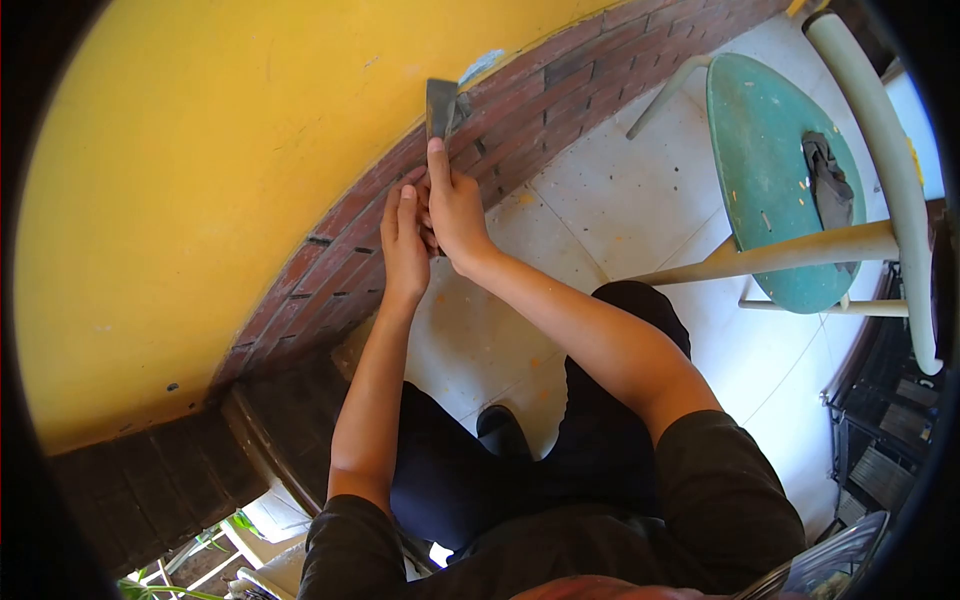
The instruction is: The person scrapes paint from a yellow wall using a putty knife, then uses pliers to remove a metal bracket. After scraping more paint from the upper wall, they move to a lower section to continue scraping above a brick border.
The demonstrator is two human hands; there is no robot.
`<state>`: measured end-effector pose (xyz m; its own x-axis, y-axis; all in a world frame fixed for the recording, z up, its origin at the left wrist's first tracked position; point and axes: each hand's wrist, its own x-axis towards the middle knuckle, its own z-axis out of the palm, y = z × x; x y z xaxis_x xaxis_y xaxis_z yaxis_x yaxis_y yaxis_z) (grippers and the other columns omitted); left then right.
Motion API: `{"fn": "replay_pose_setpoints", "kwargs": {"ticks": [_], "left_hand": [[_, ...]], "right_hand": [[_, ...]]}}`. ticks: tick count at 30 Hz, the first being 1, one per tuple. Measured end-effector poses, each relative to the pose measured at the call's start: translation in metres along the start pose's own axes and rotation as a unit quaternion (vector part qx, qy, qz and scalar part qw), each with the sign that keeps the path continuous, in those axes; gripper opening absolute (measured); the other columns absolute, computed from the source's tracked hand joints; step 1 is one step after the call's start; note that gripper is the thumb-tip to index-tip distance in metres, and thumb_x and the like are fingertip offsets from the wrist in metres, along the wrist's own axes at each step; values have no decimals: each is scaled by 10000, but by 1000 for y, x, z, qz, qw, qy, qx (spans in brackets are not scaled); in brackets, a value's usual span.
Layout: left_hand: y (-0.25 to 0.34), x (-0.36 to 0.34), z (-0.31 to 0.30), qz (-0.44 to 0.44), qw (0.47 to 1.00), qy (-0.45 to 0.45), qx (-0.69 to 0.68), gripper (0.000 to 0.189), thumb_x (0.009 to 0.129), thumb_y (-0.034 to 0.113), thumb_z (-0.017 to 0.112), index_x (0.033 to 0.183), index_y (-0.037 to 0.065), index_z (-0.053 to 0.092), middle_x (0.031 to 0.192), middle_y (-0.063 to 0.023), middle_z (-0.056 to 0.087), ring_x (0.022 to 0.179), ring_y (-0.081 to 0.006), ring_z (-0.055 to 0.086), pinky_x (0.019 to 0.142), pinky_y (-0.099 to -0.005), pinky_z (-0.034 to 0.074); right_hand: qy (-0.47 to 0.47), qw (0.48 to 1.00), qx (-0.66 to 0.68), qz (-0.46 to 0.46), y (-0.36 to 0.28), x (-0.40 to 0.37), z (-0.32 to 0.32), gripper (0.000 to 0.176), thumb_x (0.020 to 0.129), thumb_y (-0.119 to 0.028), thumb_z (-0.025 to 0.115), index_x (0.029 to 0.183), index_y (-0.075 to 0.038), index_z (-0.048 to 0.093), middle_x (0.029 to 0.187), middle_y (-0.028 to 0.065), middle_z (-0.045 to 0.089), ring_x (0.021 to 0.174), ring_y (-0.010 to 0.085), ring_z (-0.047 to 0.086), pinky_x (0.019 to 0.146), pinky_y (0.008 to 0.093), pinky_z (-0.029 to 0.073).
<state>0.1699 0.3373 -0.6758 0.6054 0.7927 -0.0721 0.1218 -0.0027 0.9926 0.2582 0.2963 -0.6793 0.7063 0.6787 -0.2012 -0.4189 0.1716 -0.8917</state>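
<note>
Both my hands grip one tool, a scraper with a flat grey metal blade (441, 106). Its blade presses against the red brick band (560, 95) at the foot of the yellow wall (200, 150). My right hand (452, 205) wraps the handle, with a finger stretched up along the blade. Beside it and slightly lower, my left hand (403, 240) closes on the same handle. The handle itself is hidden inside my fingers. I am crouched, with my knees and a dark shoe (503, 430) below my arms.
A green chair seat (765, 170) with cream legs stands to the right, a dark rag (828, 185) lying on it. The floor (620, 200) is pale tile. A dark metal rack (890, 420) sits at the far right. Dark brick (150, 480) turns the corner at lower left.
</note>
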Motion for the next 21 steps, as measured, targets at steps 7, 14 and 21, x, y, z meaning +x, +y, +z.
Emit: {"fn": "replay_pose_setpoints", "kwargs": {"ticks": [7, 14, 21], "left_hand": [[-17, 2, -2, 79, 997, 14, 11, 498, 1109, 398, 438, 1341, -8, 608, 1175, -119, 667, 1025, -183, 638, 912, -322, 497], [-27, 14, -10, 15, 999, -29, -34, 564, 1114, 435, 390, 1394, -14, 586, 1226, -101, 666, 1071, -163, 620, 913, -290, 480], [-14, -1, 4, -32, 997, -10, -65, 649, 1122, 479, 310, 1438, -44, 529, 1329, -127, 640, 1192, -198, 616, 1006, -304, 459]], "right_hand": [[16, 997, 32, 75, -20, 4, -2, 743, 983, -774, 405, 712, -100, 564, 529, -9, 473, 386, 122, 442, 344, 285, 321], [-10, 994, 80, 77, -21, 9, -10, 815, 998, -757, 395, 669, -36, 581, 532, 62, 538, 443, 200, 538, 438, 365, 410], [59, 997, 6, -57, 19, 8, 12, 801, 984, -776, 402, 602, -81, 516, 513, 29, 494, 356, 145, 431, 343, 315, 328]]}}
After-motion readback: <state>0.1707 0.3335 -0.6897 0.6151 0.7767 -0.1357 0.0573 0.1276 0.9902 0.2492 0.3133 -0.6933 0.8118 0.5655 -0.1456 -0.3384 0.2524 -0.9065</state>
